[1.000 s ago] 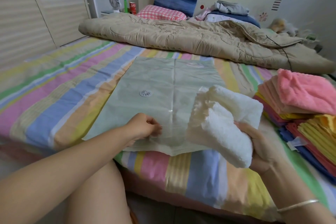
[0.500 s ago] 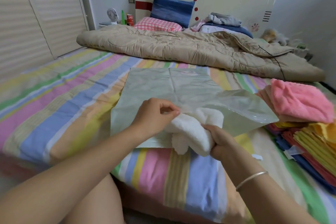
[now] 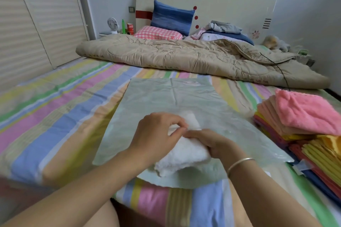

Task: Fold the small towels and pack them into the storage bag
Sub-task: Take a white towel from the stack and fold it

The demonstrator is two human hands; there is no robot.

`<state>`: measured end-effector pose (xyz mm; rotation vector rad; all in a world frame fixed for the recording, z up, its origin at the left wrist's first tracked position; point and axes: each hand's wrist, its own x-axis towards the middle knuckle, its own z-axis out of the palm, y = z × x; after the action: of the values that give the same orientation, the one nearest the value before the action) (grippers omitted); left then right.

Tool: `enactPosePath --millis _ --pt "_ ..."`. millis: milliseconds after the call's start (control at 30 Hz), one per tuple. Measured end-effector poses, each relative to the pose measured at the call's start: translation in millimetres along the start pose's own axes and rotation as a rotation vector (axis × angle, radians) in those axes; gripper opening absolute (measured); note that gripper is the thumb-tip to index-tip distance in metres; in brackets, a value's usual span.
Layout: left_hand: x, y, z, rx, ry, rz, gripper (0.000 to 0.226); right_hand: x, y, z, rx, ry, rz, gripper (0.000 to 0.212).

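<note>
White terry: a folded white towel (image 3: 182, 158) lies at the 6 o'clock edge of the translucent pale-green storage bag (image 3: 162, 101). Its far end sits under the bag's upper film and shows blurred through it, while its near end lies outside the mouth on the lower film. The left hand (image 3: 156, 134), at 9 o'clock of the towel, pinches the upper film at the mouth between thumb and forefinger, with the other fingers curled. The right hand (image 3: 212, 143), at 3 o'clock of the towel, grips the towel's side with its fingers curled down over it; a silver bangle (image 3: 239, 162) circles the wrist. The bag rests on a striped bedsheet (image 3: 55, 116). At 3 o'clock of the bag, touching its edge, stands a stack of folded towels (image 3: 273, 116) topped by a pink towel (image 3: 304, 114). At 4 o'clock lie yellow towels (image 3: 324, 153) over red and blue ones. At 12 o'clock, well apart, a beige quilt (image 3: 184, 55) crosses the bed.
</note>
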<state>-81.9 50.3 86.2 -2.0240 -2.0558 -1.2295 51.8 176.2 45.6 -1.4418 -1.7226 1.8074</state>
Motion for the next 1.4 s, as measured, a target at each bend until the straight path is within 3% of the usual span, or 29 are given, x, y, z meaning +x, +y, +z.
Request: enactPosePath --millis 100,167,200,267,333,467,567,633,667,733,767,833,967,1133,1167,1200,1267,1333,1400 --pt "-11.6 -4.3 6.5 0.049 0.014 0.011 0.012 19.9 8.6 2.7 -0.39 0.365 -0.174 0.085" --pt "-17.1 -7.6 12.4 0.029 0.029 -0.004 0.017 21.8 22.8 4.4 -0.66 0.551 -0.244 0.081" --pt "-19.0 -9.2 15.9 0.019 0.032 -0.012 0.019 21.0 33.1 7.3 -0.802 0.56 -0.253 0.08" --pt "-22.3 -11.1 22.8 0.008 0.024 -0.024 0.021 16.2 54.3 17.8 -1.027 0.476 -0.313 0.099" --pt "-25.4 -12.6 28.6 -0.001 -0.013 -0.036 0.029 8.5 69.6 29.1 -1.061 0.361 -0.366 0.107" --pt "-30.1 -17.3 35.2 -0.017 -0.124 -0.016 0.038 6.2 81.7 27.4 -1.175 0.181 -0.548 0.099" --pt "-32.2 -19.3 36.6 -0.098 -0.179 0.002 0.036 1.1 69.2 25.3 -1.178 0.177 -0.66 0.06" --pt "-31.2 -17.0 36.2 -0.124 -0.175 0.018 0.034 -4.2 56.2 27.1 -1.15 0.283 -0.739 0.041" --pt "-30.0 -15.2 36.0 -0.134 -0.162 0.026 0.034 -5.6 43.4 30.8 -1.159 0.264 -0.693 0.036" --pt "-27.2 -11.8 34.5 -0.154 -0.146 0.031 0.034 19.3 39.4 33.3 -1.348 0.162 -0.608 0.038" --pt "-25.5 -10.6 33.0 -0.166 -0.147 0.032 0.034 32.9 42.1 35.9 -1.233 0.148 -0.569 0.043" --pt "-22.5 -10.9 30.1 -0.19 -0.153 0.029 0.034 61.5 32.2 42.3 -1.102 0.3 -0.567 0.053" --pt "-10.0 -9.4 20.4 -0.265 -0.183 -0.004 0.032 155.7 22.7 48.8 -1.202 0.39 -0.433 0.071" --pt "33.3 -29.6 -23.2 -0.699 -0.55 -0.201 0.035 207.6 -14.0 69.7 -1.183 0.402 -0.389 0.074" --pt "44.9 -51.0 -25.7 -0.713 -0.52 -0.254 0.038 203.1 -27.8 76.2 -1.187 0.439 -0.414 0.074" --pt "55.0 -77.3 -25.5 -0.662 -0.438 -0.306 0.042 202.8 -37.7 79.8 -1.195 0.424 -0.399 0.073" --pt "66.7 -134.7 -15.5 -0.273 -0.244 -0.346 0.058 204.5 -39.2 81.5 -1.16 0.377 -0.446 0.074" --pt "69.0 -185.2 1.9 0.163 -0.241 -0.27 0.084 204.6 -31.4 77.6 -1.111 0.404 -0.547 0.073" --pt "71.1 -224.4 15.8 0.313 -0.258 -0.323 0.089 199.2 -22.0 75.9 -1.167 0.34 -0.658 0.065"
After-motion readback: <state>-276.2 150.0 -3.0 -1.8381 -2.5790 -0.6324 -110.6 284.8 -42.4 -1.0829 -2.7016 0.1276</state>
